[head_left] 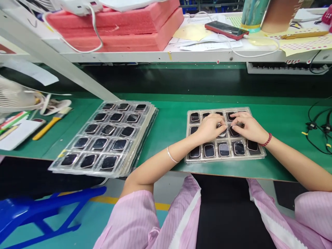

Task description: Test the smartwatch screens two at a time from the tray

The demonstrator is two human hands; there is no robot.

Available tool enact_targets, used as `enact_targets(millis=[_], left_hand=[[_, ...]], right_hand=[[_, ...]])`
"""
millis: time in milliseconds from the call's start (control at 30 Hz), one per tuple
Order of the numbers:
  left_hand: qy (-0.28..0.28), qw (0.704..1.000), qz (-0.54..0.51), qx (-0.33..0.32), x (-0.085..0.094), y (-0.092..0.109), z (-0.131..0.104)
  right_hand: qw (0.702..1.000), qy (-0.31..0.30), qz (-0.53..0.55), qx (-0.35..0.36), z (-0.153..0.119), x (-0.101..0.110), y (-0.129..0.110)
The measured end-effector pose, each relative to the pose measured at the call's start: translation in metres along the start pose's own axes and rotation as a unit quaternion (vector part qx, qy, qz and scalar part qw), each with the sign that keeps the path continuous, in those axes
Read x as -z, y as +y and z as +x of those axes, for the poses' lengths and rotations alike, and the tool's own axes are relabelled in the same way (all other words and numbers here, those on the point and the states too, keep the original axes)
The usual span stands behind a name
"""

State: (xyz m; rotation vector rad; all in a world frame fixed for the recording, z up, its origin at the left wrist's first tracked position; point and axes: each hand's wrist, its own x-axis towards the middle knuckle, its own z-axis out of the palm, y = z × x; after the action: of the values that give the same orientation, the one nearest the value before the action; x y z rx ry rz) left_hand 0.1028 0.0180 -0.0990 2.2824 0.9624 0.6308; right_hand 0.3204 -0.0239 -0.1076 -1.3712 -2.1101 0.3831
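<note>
In front of me a clear plastic tray holds rows of square, dark-faced smartwatch cases with metal rims. My left hand lies over the middle of the tray, its thumb and fingers closed at the edge of one smartwatch case, which they partly hide. Close beside it, my right hand curls its thumb and fingers round another smartwatch case in the same row. Whether either case is lifted from its pocket I cannot tell.
To the left, a stack of clear trays carries more smartwatch cases. A yellow-handled brush and a fan are farther left. Black cables lie at the right. Above runs a shelf with red foam blocks and a phone.
</note>
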Motion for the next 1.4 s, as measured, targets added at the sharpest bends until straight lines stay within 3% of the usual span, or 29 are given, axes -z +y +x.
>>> enact_targets(millis=[133, 333, 467, 567, 633, 700, 800, 867, 1000, 1133, 1233, 1400], left_hand=[[-0.005, 0.983, 0.183, 0.004, 0.003, 0.010, -0.005], [-0.068, 0.979, 0.192, 0.006, 0.054, -0.001, -0.068], [-0.101, 0.967, 0.229, 0.053, 0.065, -0.005, -0.105], [-0.107, 0.963, 0.235, 0.078, 0.061, -0.002, -0.113], [-0.118, 0.968, 0.205, 0.080, 0.060, 0.001, -0.113], [-0.119, 0.981, 0.136, 0.075, 0.061, 0.005, -0.111], [-0.063, 0.993, -0.009, 0.100, 0.063, 0.009, -0.104], [-0.021, 0.986, -0.108, 0.127, 0.061, 0.009, -0.092], [0.026, 0.935, -0.314, 0.161, 0.048, 0.002, -0.046], [0.006, 0.845, -0.499, 0.189, 0.032, -0.013, -0.008], [-0.017, 0.806, -0.559, 0.191, 0.023, -0.025, -0.004], [-0.034, 0.794, -0.584, 0.168, 0.018, -0.032, -0.016]], right_hand=[[0.993, 0.026, -0.118, 0.021, -0.020, 0.013, 0.007], [0.982, -0.033, -0.187, 0.007, -0.036, 0.048, 0.037], [0.992, -0.070, -0.108, -0.012, -0.037, 0.054, 0.036], [0.994, -0.068, 0.067, -0.051, -0.025, 0.046, 0.020], [0.963, -0.078, 0.233, -0.111, -0.013, 0.035, 0.006], [0.911, -0.099, 0.362, -0.169, 0.002, 0.021, -0.006], [0.864, -0.125, 0.449, -0.192, 0.025, -0.001, -0.015], [0.834, -0.135, 0.496, -0.201, 0.038, -0.012, -0.014], [0.768, -0.146, 0.584, -0.217, 0.046, -0.019, -0.003], [0.735, -0.122, 0.633, -0.209, 0.037, -0.013, 0.008], [0.720, -0.115, 0.654, -0.202, 0.032, -0.008, 0.009], [0.717, -0.144, 0.653, -0.195, 0.031, -0.007, 0.005]])
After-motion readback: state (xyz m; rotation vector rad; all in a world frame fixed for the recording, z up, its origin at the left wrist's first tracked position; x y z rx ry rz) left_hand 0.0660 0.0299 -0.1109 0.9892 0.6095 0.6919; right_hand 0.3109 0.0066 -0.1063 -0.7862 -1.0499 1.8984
